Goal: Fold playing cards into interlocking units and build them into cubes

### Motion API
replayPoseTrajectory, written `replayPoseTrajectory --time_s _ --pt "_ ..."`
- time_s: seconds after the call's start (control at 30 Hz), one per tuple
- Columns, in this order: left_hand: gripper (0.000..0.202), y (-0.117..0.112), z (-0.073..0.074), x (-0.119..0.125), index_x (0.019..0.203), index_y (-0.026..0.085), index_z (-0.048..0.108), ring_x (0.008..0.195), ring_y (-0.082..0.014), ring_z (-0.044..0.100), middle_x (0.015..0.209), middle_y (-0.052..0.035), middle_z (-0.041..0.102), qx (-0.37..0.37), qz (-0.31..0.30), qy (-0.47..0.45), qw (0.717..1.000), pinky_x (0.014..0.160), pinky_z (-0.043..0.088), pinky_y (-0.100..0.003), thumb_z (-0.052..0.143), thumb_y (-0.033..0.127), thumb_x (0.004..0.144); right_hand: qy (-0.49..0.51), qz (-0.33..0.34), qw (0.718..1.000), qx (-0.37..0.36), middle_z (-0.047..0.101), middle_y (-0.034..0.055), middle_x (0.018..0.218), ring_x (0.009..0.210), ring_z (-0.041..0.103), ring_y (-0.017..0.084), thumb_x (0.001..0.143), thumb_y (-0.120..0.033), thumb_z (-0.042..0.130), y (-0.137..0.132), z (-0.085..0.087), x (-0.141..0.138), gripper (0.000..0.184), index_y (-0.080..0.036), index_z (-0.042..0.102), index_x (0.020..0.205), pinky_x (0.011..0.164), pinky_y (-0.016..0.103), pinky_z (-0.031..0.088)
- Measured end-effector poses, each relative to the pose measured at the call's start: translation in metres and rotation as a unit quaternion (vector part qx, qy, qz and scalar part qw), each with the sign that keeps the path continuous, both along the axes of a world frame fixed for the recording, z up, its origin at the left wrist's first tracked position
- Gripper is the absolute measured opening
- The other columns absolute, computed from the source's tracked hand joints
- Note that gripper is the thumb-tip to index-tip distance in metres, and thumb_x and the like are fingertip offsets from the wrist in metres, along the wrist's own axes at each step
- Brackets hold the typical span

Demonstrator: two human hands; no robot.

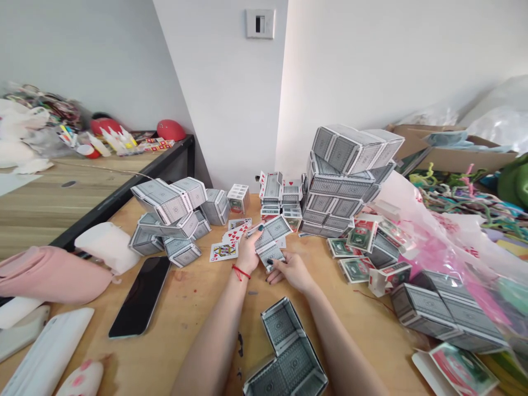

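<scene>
My left hand [248, 250] and my right hand [290, 269] meet at the middle of the wooden table [193, 308], both closed on a folded piece of grey-backed playing cards [270, 242]. A red string circles my left wrist. Loose face-up cards [225, 250] lie just left of my left hand. Between my forearms, near the front edge, rests an L-shaped block of folded cards [289, 352].
Card cubes pile up at left [169, 212] and stack tall at back right [346, 176]. Card boxes [358, 253] and a pink plastic bag [433, 236] crowd the right. A black phone [140, 297] and pink cloth [49, 275] lie left.
</scene>
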State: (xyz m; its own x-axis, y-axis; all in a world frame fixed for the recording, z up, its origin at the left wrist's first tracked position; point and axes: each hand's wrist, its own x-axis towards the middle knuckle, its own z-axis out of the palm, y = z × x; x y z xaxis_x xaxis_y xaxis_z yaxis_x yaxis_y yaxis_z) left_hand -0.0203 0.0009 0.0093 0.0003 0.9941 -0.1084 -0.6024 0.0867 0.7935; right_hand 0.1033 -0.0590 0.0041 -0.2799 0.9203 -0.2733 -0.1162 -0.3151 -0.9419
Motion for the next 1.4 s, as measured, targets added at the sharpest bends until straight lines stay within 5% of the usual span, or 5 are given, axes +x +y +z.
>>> replayPoseTrajectory --time_s 0.23,0.47,0.7,1.1,1.4 --pt "0.036 -0.011 0.006 0.006 0.098 0.016 0.062 0.089 -0.0238 0.059 0.090 -0.0081 0.067 0.033 -0.156 -0.024 0.987 0.079 0.044 -0.034 0.063 0.036 0.068 -0.012 -0.121 0.986 0.110 0.067 0.0026 0.065 0.046 0.062 0.015 0.069 -0.047 0.059 0.007 -0.005 0.000 0.032 -0.018 0.050 0.079 0.045 0.026 0.050" --pt "0.048 -0.013 0.001 0.010 0.104 0.017 0.057 0.069 -0.0128 0.054 0.086 -0.0038 0.064 0.102 -0.373 0.105 0.916 0.062 0.039 -0.024 0.073 0.023 0.060 -0.122 -0.276 0.934 0.190 0.067 0.0051 0.067 0.062 0.063 0.018 0.076 -0.051 0.051 0.007 -0.003 0.010 0.033 -0.018 0.056 0.073 0.054 0.027 0.049" --pt "0.025 -0.006 -0.001 0.008 0.083 0.012 0.064 0.060 -0.0115 0.051 0.065 -0.0006 0.059 0.116 -0.315 0.162 0.928 0.064 0.039 -0.025 0.067 0.031 0.067 -0.095 -0.233 0.950 0.186 0.057 -0.0007 0.045 0.040 0.055 0.014 0.080 -0.053 0.044 0.005 -0.001 0.005 0.037 -0.019 0.051 0.066 0.044 0.025 0.044" --pt "0.022 0.005 0.000 -0.005 0.082 0.016 0.059 0.061 -0.0109 0.059 0.078 -0.0021 0.064 0.000 -0.121 -0.047 0.992 0.064 0.048 -0.026 0.067 0.029 0.067 -0.125 -0.180 0.960 0.174 0.063 0.0022 0.057 0.043 0.056 0.016 0.073 -0.046 0.054 0.011 -0.020 0.005 0.030 -0.018 0.063 0.078 0.046 0.028 0.046" --pt "0.027 0.009 -0.002 -0.008 0.088 0.017 0.065 0.071 -0.0147 0.060 0.088 -0.0033 0.066 0.000 -0.091 0.065 0.994 0.061 0.051 -0.027 0.068 0.025 0.062 0.141 -0.248 0.956 0.067 0.069 0.0039 0.076 0.069 0.064 0.022 0.075 -0.060 0.042 0.012 0.002 0.016 0.046 -0.020 0.060 0.091 0.055 0.031 0.049"
